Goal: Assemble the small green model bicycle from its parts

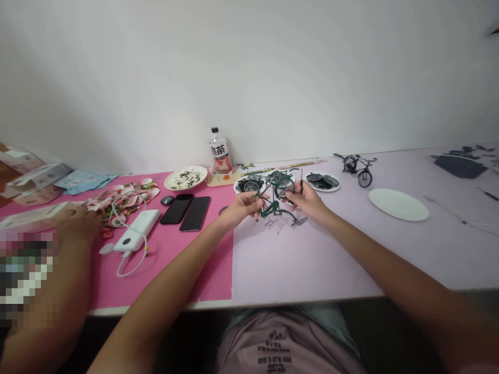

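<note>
Both forearms extend toward twelve o'clock. The left hand grasps the green model bicycle by its frame. The right hand, at the bicycle's three o'clock, pinches a thin tool upright.

Both hands meet over the worktop. The left hand pinches the frame of a small green model bicycle, and the right hand grips what looks like a thin screwdriver upright beside its wheel. Loose screws lie just below the fingers. Two phones rest left of them, an empty white plate well to their right.
</note>
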{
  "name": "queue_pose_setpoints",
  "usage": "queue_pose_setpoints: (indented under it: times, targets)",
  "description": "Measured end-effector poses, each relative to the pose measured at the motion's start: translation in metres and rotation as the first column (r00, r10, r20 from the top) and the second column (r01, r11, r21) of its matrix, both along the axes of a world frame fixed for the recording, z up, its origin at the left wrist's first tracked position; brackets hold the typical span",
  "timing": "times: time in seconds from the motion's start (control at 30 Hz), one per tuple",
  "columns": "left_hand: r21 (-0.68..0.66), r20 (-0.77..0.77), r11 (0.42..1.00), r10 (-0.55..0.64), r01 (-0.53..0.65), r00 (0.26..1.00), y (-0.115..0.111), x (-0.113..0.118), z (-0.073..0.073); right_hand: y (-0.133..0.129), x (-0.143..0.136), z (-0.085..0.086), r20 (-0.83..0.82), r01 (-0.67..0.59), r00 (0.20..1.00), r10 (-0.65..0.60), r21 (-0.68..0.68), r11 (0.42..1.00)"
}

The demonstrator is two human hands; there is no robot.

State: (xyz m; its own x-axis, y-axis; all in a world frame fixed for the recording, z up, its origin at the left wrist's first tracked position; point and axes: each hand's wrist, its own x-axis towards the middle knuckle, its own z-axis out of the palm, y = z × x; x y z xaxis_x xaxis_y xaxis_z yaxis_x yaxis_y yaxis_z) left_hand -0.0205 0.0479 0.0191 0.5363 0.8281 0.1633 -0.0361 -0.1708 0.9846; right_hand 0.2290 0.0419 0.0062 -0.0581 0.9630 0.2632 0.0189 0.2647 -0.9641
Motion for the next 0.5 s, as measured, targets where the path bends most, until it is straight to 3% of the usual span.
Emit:
queue_pose_setpoints:
  times: [0.2,0.3,0.4,0.5]
  targets:
    - [0.019,0.028,0.997,0.070,-0.071,0.997,0.001,-0.003,0.006,-0.002,0.000,0.002,0.082,0.109,0.991,-0.110,0.017,0.994]
    - [0.063,0.082,0.985,0.157,-0.163,0.984,0.003,-0.001,0.008,-0.001,0.002,0.002,0.118,0.151,0.981,-0.151,0.012,0.989]
    - [0.114,0.144,0.939,0.309,-0.325,0.940,0.006,0.001,0.006,0.001,0.004,0.002,0.044,0.143,0.988,-0.145,0.046,0.989]
    - [0.184,0.196,0.858,0.447,-0.480,0.873,0.012,0.000,0.004,0.004,0.006,0.001,-0.020,0.147,0.989,-0.146,0.089,0.985]
